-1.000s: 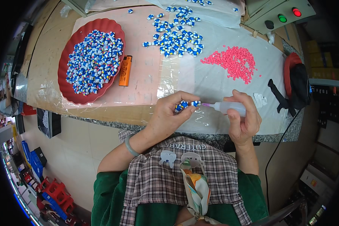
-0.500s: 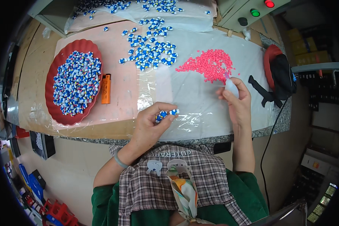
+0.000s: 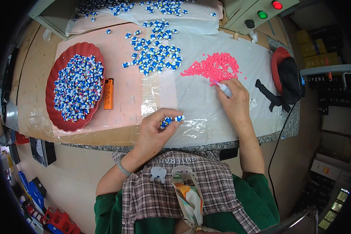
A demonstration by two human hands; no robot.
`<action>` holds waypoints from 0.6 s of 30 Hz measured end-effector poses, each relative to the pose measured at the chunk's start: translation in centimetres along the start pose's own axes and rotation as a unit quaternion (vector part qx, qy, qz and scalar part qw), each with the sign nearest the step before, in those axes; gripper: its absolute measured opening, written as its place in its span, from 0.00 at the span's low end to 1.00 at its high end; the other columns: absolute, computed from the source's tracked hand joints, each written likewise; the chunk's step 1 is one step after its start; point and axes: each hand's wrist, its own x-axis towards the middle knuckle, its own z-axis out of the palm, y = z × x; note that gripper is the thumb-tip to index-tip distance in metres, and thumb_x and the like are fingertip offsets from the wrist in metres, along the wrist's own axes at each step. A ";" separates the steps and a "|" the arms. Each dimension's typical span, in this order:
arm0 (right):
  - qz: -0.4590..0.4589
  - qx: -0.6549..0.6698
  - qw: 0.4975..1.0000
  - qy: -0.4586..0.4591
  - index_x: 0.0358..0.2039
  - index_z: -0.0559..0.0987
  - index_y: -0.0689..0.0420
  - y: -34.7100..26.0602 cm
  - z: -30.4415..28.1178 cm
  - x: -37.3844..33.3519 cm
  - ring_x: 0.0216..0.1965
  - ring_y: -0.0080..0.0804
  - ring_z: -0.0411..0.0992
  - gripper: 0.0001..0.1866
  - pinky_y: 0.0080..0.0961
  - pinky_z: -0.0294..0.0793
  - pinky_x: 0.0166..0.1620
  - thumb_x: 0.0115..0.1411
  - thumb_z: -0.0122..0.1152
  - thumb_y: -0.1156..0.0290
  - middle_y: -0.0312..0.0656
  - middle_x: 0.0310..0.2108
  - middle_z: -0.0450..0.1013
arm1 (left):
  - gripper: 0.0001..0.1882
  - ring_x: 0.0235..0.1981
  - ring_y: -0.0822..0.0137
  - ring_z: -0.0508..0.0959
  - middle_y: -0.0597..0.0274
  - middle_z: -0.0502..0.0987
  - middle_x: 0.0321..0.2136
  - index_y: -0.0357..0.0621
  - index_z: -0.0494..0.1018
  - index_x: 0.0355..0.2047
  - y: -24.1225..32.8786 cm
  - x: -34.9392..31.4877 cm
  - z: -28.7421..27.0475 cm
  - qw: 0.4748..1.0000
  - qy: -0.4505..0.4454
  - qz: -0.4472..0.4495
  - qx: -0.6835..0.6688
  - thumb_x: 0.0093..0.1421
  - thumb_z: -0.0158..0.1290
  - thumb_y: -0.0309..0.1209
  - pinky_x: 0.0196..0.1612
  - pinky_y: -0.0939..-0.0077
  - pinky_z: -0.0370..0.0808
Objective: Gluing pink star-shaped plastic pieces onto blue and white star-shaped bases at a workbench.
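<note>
My left hand [image 3: 154, 130] is curled near the table's front edge, thumb and forefinger pinching a small blue-and-white piece [image 3: 179, 118]. A few more such pieces, with yellow spots, are tucked in its fingers. Farther right, my right hand [image 3: 237, 102] grips a small pale squeeze bottle [image 3: 225, 90] with a thin pinkish nozzle. The nozzle points up and left at the lower edge of a spread of tiny pink pieces [image 3: 218, 64]; whether it touches one, I cannot tell. Many loose blue-and-white pieces [image 3: 160, 58] lie beyond my left hand.
At left stands a red scalloped dish [image 3: 50, 103] heaped with finished-looking small pieces, beside an orange tool-like block [image 3: 109, 95]. A black cloth bag [image 3: 293, 80] and strap lie at right, with a cable. A grey machine panel [image 3: 241, 17] with lit buttons borders the back.
My right hand has moved left, and the bottle has tipped so its nozzle points up and left instead of upward. My left hand keeps its pinch in nearly the same place.
</note>
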 end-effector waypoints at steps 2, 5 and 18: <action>-0.027 -0.030 0.999 -0.009 0.31 0.78 0.62 0.1 0.1 0.2 0.27 0.41 0.73 0.07 0.31 0.71 0.33 0.50 0.65 0.77 0.45 0.28 0.73 | 0.11 0.30 0.85 0.71 0.70 0.76 0.32 0.39 0.75 0.43 -0.2 0.0 0.1 1.000 0.016 0.020 -0.012 0.59 0.56 0.21 0.31 0.90 0.69; -0.036 -0.039 0.999 -0.008 0.30 0.77 0.62 0.0 0.1 0.6 0.25 0.35 0.74 0.05 0.29 0.71 0.32 0.51 0.63 0.78 0.40 0.27 0.74 | 0.10 0.31 0.85 0.71 0.70 0.76 0.32 0.39 0.75 0.43 -0.4 0.1 0.2 0.999 0.020 0.023 -0.011 0.59 0.57 0.22 0.31 0.90 0.69; 0.176 0.501 0.805 -0.264 0.32 0.73 0.63 -5.0 -0.5 -2.7 0.26 0.21 0.72 0.04 0.19 0.73 0.29 0.58 0.59 0.81 0.40 0.29 0.73 | 0.12 0.37 0.75 0.76 0.60 0.77 0.36 0.36 0.74 0.45 0.1 0.2 0.3 0.996 0.005 0.049 0.073 0.60 0.53 0.21 0.38 0.83 0.73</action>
